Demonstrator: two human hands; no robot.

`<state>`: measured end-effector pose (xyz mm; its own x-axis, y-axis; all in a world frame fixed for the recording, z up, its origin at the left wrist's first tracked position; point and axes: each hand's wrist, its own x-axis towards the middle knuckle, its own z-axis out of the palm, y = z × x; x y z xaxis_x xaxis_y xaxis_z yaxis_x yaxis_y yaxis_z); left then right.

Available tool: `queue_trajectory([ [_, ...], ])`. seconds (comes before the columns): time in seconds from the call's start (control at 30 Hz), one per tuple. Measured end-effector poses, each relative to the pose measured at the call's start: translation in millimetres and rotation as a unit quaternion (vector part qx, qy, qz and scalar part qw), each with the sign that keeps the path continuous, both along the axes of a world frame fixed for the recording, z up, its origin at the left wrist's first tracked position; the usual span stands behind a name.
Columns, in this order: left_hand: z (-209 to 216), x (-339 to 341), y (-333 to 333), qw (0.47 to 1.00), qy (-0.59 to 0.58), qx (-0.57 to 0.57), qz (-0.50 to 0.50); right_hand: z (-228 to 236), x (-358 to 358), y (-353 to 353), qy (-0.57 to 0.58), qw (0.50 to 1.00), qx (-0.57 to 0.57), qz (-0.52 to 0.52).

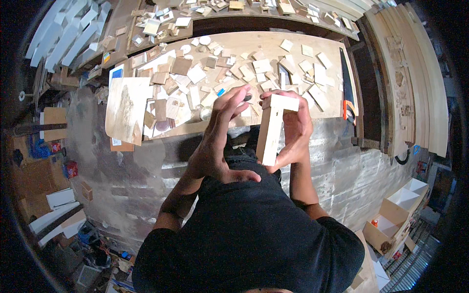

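Note:
In front of my body my right hand [298,127] grips an L-shaped wooden piece [270,132], a long pale block with a short block across its far end. The piece stands tilted, and the palm wraps its right side. My left hand [215,136] is beside it on the left, apart from the wood, with curved fingers and the thumb stretched out below. A small dark spot shows by its fingertips; I cannot make out what it is. Beyond both hands, many wood offcuts [261,66] lie scattered on a light wooden tabletop [234,41].
A handsaw with an orange handle [349,110] lies at the table's right edge. A flat wooden board [128,105] sticks out over the left front corner. Long planks [415,73] are stacked at the right. An open wooden box [386,227] is at the lower right.

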<state>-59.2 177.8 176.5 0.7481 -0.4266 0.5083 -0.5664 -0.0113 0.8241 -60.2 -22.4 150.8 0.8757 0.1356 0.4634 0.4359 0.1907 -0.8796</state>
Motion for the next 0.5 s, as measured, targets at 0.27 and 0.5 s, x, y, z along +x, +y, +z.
queue_trajectory([
  [0.27,18,44,-80,0.997,-0.041,0.058,0.017,9,31,-87,-0.020,0.991,-0.128,0.012],
  [0.5,-17,69,-156,0.997,0.030,-0.033,0.065,8,84,-152,-0.011,0.981,-0.181,0.073],
])
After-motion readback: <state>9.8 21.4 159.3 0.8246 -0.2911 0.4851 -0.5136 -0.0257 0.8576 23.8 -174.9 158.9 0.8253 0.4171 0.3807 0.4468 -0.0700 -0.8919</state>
